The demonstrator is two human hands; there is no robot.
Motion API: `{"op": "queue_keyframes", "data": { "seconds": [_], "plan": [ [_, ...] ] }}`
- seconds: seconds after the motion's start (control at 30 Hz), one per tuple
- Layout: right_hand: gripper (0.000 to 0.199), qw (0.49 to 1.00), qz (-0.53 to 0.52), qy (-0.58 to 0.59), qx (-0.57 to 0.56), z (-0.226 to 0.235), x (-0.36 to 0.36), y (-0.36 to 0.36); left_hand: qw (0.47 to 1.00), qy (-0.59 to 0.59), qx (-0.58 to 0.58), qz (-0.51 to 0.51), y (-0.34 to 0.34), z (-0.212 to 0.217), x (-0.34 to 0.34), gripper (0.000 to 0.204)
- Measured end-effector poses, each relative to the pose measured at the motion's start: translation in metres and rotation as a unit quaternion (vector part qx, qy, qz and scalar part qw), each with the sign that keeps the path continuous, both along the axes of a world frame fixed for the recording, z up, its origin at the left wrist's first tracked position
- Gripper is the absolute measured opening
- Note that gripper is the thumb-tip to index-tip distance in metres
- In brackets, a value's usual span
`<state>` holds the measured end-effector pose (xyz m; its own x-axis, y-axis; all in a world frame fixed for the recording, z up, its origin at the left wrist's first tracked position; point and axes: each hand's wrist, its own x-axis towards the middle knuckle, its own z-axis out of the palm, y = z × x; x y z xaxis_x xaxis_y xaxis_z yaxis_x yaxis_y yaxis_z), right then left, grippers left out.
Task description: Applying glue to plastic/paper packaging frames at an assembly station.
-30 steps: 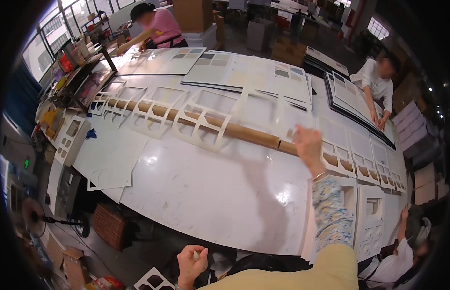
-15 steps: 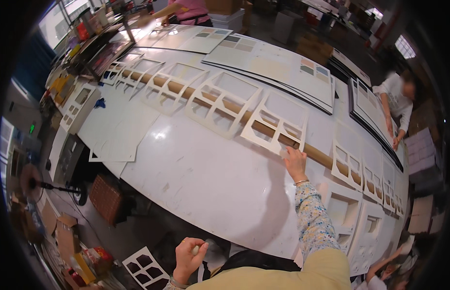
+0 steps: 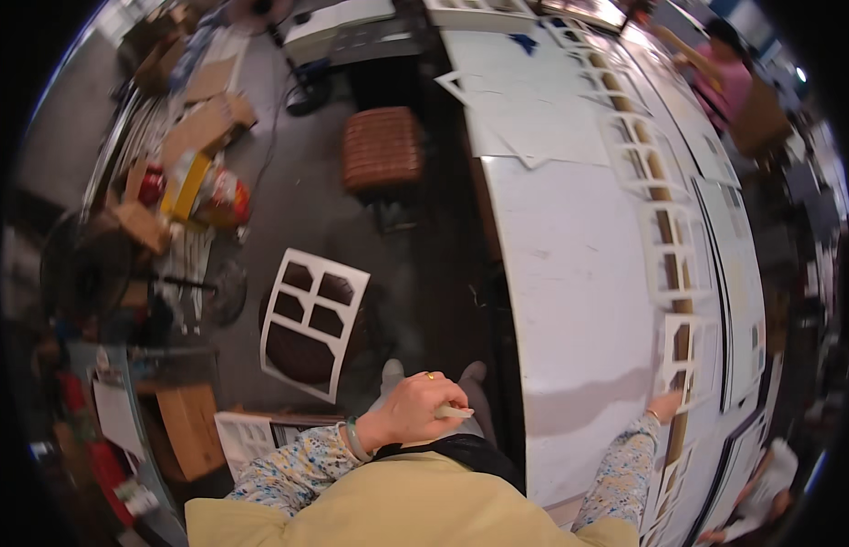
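Note:
Held in front of my body, my left hand (image 3: 414,407) is closed around a small pale stick-like piece (image 3: 454,413); its exact kind cannot be made out. My right hand (image 3: 664,404) reaches over the white table (image 3: 579,301) and grips the near edge of a white cut-out frame (image 3: 671,360). That frame leans on a long brown cardboard tube (image 3: 669,246), and its far part is blurred. Several similar white frames (image 3: 662,205) lean in a row along the tube.
A white panel with openings (image 3: 306,314) rests on a round seat to my left. Beyond it are a brown woven stool (image 3: 382,150), cartons (image 3: 201,128) and a fan (image 3: 228,290). White sheets (image 3: 534,100) cover the table's far end. Large boards (image 3: 739,301) lie past the tube; co-workers are there.
My view has swung to the left, so the table now lies on the right. My left hand has turned over in front of me, showing the pale piece. My right hand stays at the frame.

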<state>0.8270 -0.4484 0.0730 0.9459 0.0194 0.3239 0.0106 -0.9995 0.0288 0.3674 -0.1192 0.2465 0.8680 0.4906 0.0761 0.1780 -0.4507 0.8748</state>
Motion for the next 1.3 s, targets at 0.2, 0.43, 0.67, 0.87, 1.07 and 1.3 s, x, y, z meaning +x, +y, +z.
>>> {"op": "queue_keyframes", "data": {
  "seconds": [0.2,0.43,0.67,0.87,1.07,1.3],
  "plan": [
    [0.022,0.996,0.043,0.075,-0.022,-0.021,-0.008,0.008,0.994,0.027,-0.002,0.107,0.009,-0.02,-0.069,0.01],
    [0.023,0.976,-0.054,0.159,0.139,0.003,-0.013,0.037,0.987,0.055,-0.04,0.149,-0.009,-0.025,-0.053,0.007],
    [0.027,0.969,0.03,0.223,0.097,-0.026,0.019,0.022,0.997,0.011,-0.03,0.067,-0.02,-0.01,-0.01,0.008],
    [0.016,0.914,0.293,0.219,0.176,-0.001,-0.114,0.161,0.999,-0.003,-0.023,0.034,-0.026,-0.01,-0.026,0.009],
    [0.027,0.572,0.693,0.363,0.247,-0.002,-0.385,0.323,0.986,-0.022,-0.042,0.162,-0.039,-0.025,-0.106,0.009],
    [0.022,0.539,0.753,0.348,0.142,-0.075,-0.539,0.396,0.914,0.084,-0.055,0.392,-0.05,-0.036,-0.224,0.007]
  ]
}}
